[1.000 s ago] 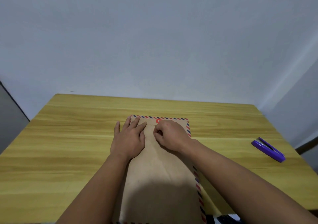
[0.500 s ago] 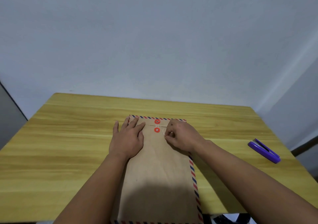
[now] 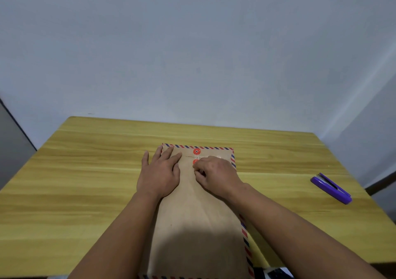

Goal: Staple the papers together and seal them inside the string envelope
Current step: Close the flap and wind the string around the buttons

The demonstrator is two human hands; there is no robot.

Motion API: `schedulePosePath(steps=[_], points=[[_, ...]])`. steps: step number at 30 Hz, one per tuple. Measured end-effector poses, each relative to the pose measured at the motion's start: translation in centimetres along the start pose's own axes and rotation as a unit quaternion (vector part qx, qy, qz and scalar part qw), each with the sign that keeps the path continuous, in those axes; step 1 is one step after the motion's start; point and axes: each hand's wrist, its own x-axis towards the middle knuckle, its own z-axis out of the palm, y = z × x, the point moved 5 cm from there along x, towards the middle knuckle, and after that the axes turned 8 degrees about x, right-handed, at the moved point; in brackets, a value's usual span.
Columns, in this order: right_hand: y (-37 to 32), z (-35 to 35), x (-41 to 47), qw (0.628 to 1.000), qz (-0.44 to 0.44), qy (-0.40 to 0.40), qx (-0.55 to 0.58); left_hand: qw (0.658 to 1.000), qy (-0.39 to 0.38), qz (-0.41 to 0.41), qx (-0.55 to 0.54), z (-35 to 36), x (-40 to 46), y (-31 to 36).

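A brown kraft-paper string envelope with a red-and-blue striped border lies flat on the yellow wood-grain counter, long side running away from the person, flap end at the far side. The flap is folded down. Two round red string buttons sit there: the far red button in full view, the near red button half hidden behind the right hand's knuckles. Thin white string runs between the two buttons.

The left hand lies flat on the envelope's upper left part, fingers straight and spread, pressing the paper down; its outer fingers reach past the envelope's left edge onto the counter. That grip is released, just a flat press. The right hand sits just beside it, on the envelope's upper right part, fingers curled in tight with the fingertips bunched right at the near button. It looks like a pinch on the string, though the string inside the grip is too fine to see.

Well off to the right, a purple plastic stapler rests on the counter, lying at an angle. The papers themselves are not visible.
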Motion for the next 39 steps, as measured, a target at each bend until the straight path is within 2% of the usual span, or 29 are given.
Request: schedulePosePath(steps=[5,12,17,20,29,39], points=[[-1.1,0.8,0.1,0.999,0.018,0.029,0.027,1.000,0.000,0.008,-0.002,-0.1,-0.1,0.1],[-0.6,-0.1,-0.5,0.992,-0.097,-0.018,-0.079,1.000,-0.012,0.008,0.001,-0.1,0.0,0.1],[1.0,-1.1,-1.2,0.987,-0.111,-0.040,-0.110,1.000,-0.013,0.006,-0.001,-0.1,0.0,0.1],[2.2,-1.8,-1.1,0.988,-0.081,-0.038,-0.127,1.000,-0.018,0.009,0.003,-0.2,-0.1,0.1],[5.3,-2.9,2.8,0.989,0.104,-0.070,-0.074,0.999,-0.018,0.022,0.016,0.0,-0.1,0.1],[6.0,-1.6,7.6,0.980,0.152,-0.107,-0.064,0.999,-0.016,0.025,0.012,0.0,-0.1,0.0]])
